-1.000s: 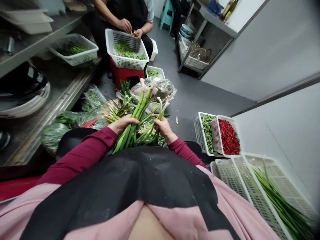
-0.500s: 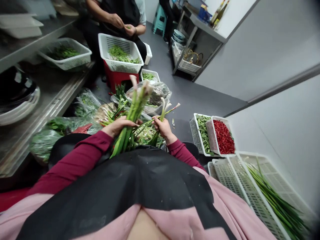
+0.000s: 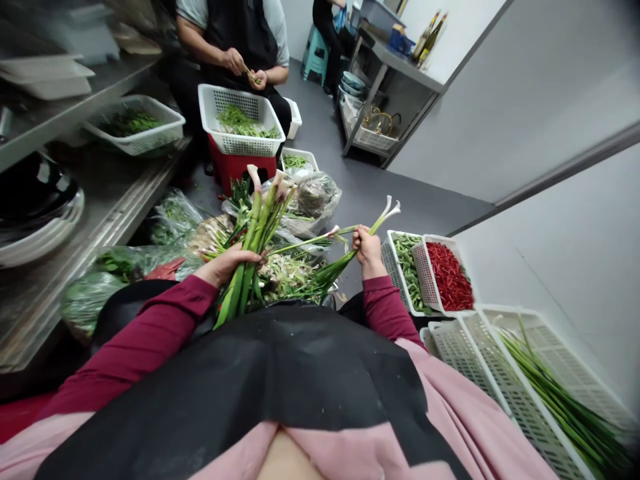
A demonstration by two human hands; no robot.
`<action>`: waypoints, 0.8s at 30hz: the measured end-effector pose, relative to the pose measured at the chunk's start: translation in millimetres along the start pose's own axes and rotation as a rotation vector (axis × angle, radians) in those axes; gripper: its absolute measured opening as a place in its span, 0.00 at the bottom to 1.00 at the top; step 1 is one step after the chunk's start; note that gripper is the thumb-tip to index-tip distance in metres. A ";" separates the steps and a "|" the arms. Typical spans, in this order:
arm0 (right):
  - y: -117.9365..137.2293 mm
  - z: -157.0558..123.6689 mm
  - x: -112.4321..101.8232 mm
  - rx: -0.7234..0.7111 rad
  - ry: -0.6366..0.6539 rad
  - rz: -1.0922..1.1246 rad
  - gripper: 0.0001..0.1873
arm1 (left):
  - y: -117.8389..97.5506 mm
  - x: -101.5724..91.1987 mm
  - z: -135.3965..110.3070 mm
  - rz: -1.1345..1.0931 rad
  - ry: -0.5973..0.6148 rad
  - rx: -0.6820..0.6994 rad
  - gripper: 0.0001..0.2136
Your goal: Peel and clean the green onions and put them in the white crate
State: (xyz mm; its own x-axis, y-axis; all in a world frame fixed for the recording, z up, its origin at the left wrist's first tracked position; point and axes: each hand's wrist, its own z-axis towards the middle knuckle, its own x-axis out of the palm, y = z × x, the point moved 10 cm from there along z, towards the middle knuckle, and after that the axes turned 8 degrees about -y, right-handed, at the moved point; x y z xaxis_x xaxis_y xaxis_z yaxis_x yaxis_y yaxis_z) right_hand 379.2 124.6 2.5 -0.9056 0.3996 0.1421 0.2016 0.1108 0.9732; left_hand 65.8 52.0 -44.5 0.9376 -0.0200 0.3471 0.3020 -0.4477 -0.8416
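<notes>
My left hand [image 3: 225,262] is closed round a thick bunch of green onions [image 3: 255,230], white root ends pointing up and away. My right hand [image 3: 369,248] is closed on a few separate green onion stalks [image 3: 380,220], held out to the right of the bunch. Both hands are above a heap of loose greens [image 3: 285,273] in front of my black apron. A white basket with long trimmed green onions [image 3: 555,393] lies at my lower right.
White baskets of green pods [image 3: 407,263] and red chillies [image 3: 447,273] stand on the grey floor to the right. A seated person [image 3: 235,40] across from me works over a white basket [image 3: 240,123] on a red stool. Steel shelving [image 3: 100,193] runs along the left. Bags of vegetables [image 3: 315,193] lie between us.
My right hand has pulled a few stalks out of the bunch and moved right, away from the left hand. The left hand keeps hold of the main bunch.
</notes>
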 end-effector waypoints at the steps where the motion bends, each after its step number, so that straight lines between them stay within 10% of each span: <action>1: 6.9 8.1 -6.8 -0.035 -0.037 -0.012 0.09 | -1.1 -0.8 -1.2 0.010 -0.010 0.005 0.12; 6: 30.8 34.0 -37.4 -0.164 -0.290 -0.217 0.09 | -4.5 -4.8 -5.6 0.068 -0.027 0.031 0.13; 10: 19.3 36.6 -29.3 -0.109 -0.161 -0.345 0.06 | -3.2 -20.2 -3.4 0.009 -0.031 0.024 0.13; 13: -5.3 18.7 1.7 -0.068 0.105 -0.581 0.07 | -2.6 -33.0 1.8 -0.018 -0.052 0.036 0.12; 19: 25.6 -52.1 79.3 -0.710 0.260 -0.930 0.12 | 0.4 -30.1 6.9 -0.012 -0.045 0.015 0.13; 24: 15.1 -82.6 140.1 -0.880 0.610 -1.158 0.10 | -4.0 -7.9 1.6 0.009 0.002 0.019 0.12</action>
State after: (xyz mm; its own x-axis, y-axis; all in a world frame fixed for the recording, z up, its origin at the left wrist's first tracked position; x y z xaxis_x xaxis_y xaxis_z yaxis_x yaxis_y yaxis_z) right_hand 224.5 107.0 52.0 -0.4600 0.0400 -0.8870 -0.7539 -0.5453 0.3664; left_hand 57.5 55.4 -44.5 0.9398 -0.0260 0.3407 0.2971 -0.4306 -0.8523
